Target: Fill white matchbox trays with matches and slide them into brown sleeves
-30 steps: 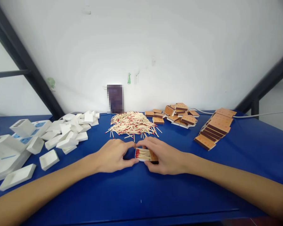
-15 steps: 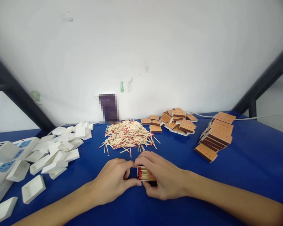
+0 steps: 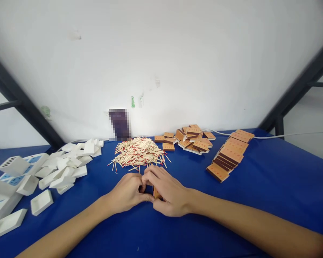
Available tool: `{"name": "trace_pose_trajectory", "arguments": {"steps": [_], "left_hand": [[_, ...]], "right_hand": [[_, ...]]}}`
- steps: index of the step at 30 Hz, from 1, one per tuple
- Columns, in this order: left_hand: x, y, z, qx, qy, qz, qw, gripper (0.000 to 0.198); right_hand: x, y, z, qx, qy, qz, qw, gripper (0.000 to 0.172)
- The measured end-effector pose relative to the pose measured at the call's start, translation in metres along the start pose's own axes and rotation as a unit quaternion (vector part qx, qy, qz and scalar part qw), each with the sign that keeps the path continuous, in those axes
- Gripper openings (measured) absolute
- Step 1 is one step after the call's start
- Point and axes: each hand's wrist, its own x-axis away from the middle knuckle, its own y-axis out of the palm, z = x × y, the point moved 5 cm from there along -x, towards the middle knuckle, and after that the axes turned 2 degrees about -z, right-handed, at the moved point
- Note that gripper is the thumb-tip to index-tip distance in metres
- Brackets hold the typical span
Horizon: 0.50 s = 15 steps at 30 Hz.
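Observation:
Between my two hands is a small orange matchbox [image 3: 156, 192], mostly hidden by fingers, with its left end towards my left hand. My right hand [image 3: 169, 191] wraps over it from the right, fingers along the far side and thumb on the near side. My left hand [image 3: 125, 193] is curled, its thumb and fingertips at the box's left end. Just beyond the hands lies a heap of loose red-tipped matches [image 3: 140, 152]. No matches show in the held box now.
White empty matchbox trays [image 3: 66, 166] lie scattered at left, some on a power strip [image 3: 33, 161]. Orange matchboxes are piled [image 3: 195, 138] at the back, and a leaning row of matchboxes [image 3: 231, 152] stands at right. A white cable [image 3: 280, 137] runs along the wall.
The matches seen in the half-open box are out of sight, with the sleeve now near its left end. My hands have drawn closer together. The whole view has shifted slightly.

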Motion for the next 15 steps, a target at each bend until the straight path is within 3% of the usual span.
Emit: {"name": "trace_pose_trajectory", "arguments": {"steps": [6,9,12,15], "left_hand": [[0.003,-0.002,0.003,-0.054,0.085,0.030,0.994,0.041],[0.007,-0.004,0.004,-0.067,0.080,0.022,0.994,0.032],[0.009,-0.005,0.003,-0.071,0.055,0.010,0.996,0.034],[0.010,-0.007,0.002,-0.049,0.044,-0.005,0.998,0.041]], "right_hand": [[-0.005,0.003,0.003,0.012,-0.014,0.061,0.998,0.028],[-0.005,0.003,0.001,0.038,-0.012,0.078,0.996,0.025],[0.001,0.000,-0.003,0.075,-0.004,0.063,0.995,0.025],[0.010,-0.002,-0.005,0.100,0.004,0.010,0.995,0.028]]}}
